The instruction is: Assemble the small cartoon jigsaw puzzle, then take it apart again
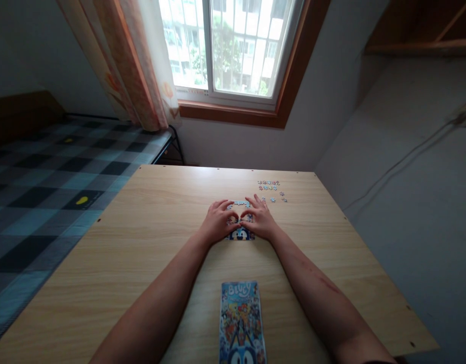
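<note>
Daylight is coming through a sliding window with a reddish-brown wooden frame [285, 108] on the far side of the room, where a peach-and-white patterned fabric curtain [130, 65] is hanging to its left. On the left, a bed with a blue, grey and black checked cover [54, 167] is standing beside a pale wood-grain rectangular table [153, 212]. Near the middle of the table, a partly assembled, small multicoloured jigsaw puzzle [240, 235] is lying flat, showing pale blue pieces along its far edge and a dark blue face with white eyes along its near edge. Both bare hands are bending over it: the left hand [219, 221] is covering its left side and the right hand [261, 219] its right, thumbs and forefingers almost meeting over the middle; whether they are gripping a piece, I cannot tell. Just beyond the right hand, small loose multicoloured jigsaw pieces [268, 188] are lying in two rows, with several scattered nearer. Between the forearms, a rectangular blue printed picture of cartoon figures [242, 323], lettered "BLUEY", is lying at the near side.
</note>
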Demonstrator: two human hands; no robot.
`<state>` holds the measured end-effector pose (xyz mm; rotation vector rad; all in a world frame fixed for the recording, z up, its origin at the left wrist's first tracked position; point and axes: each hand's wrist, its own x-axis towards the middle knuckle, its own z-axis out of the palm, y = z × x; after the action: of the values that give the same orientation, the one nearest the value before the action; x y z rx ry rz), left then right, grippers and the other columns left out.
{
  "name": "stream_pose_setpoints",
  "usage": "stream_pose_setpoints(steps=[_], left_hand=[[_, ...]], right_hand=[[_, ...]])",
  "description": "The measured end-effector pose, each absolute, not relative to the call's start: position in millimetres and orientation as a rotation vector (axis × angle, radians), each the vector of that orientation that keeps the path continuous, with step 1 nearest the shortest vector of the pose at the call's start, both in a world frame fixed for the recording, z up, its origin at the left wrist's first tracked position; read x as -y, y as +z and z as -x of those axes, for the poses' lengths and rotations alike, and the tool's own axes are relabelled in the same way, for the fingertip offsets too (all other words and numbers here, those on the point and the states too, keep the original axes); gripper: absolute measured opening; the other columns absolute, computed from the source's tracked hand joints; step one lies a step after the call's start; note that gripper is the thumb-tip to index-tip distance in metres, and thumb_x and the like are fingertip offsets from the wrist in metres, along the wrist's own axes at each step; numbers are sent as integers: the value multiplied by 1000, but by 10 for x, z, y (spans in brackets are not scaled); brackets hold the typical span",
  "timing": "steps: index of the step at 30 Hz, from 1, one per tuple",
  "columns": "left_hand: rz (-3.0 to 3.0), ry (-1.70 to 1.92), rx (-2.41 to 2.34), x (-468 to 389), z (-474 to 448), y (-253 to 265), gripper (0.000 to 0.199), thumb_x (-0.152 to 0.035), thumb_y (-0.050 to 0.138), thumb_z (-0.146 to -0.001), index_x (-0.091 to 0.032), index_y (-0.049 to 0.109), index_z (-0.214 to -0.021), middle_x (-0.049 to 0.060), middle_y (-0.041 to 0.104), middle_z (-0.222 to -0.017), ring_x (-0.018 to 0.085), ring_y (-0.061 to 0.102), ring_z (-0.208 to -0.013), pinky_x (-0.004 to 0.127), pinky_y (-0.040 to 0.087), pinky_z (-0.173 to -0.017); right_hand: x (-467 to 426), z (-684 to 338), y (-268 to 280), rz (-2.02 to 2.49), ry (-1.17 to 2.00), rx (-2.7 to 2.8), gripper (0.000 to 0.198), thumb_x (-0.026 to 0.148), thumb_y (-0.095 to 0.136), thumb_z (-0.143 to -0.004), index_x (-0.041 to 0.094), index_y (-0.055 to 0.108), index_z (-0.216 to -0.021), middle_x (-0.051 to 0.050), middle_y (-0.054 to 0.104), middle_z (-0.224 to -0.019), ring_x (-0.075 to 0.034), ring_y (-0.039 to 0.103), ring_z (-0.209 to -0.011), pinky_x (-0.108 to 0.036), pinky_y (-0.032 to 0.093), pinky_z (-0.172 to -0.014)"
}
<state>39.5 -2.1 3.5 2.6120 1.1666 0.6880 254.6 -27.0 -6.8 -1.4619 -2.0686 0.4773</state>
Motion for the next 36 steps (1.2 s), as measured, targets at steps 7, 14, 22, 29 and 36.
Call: stream_pose_setpoints(steps=[7, 14, 22, 29, 36], left_hand=[[-2495, 793, -1314, -44, -364, 8, 28, -42, 70, -86, -26, 73, -110, 9, 55, -144, 30, 48, -133, 51, 37, -114], [-2337, 664, -1783, -99, -402, -10, 46, -45, 53, -95, -20, 64, -131, 15, 53, -147, 31, 44, -137, 49, 30, -117], [-2349, 391, -1888, -62, -454, 27, 58, -50, 46, -95, -19, 53, -144, 17, 42, -156, 34, 34, -145, 52, 21, -121], [-2359, 372, -1891, -66, -455, 36, 58, -50, 45, -96, -19, 53, -144, 17, 41, -157, 34, 34, -145, 53, 21, -121], [-2352, 371, -1889, -64, -439, 40, 56, -51, 42, -97, -21, 55, -143, 16, 42, -156, 34, 35, -145, 52, 22, -121]], right_hand=[[228, -2607, -109, 1512, 421, 1798, 15, 31, 63, -87, 21, 74, -92, -9, 54, -146, -30, 31, -149, -56, 22, -121], [201, -2606, -162, 1758, 136, 1736, 31, 38, 65, -88, 22, 75, -114, -8, 39, -158, -34, 12, -154, -60, 7, -123], [178, -2547, -163, 1949, 63, 1935, 58, 46, 55, -94, 20, 54, -146, -14, 28, -163, -38, 8, -154, -64, 7, -121], [193, -2535, -142, 1974, 66, 1960, 61, 48, 51, -97, 21, 46, -152, -14, 28, -163, -38, 9, -154, -63, 8, -121], [190, -2544, -140, 1989, 105, 1910, 55, 44, 43, -100, 22, 48, -151, -12, 30, -163, -35, 10, -154, -62, 9, -122]])
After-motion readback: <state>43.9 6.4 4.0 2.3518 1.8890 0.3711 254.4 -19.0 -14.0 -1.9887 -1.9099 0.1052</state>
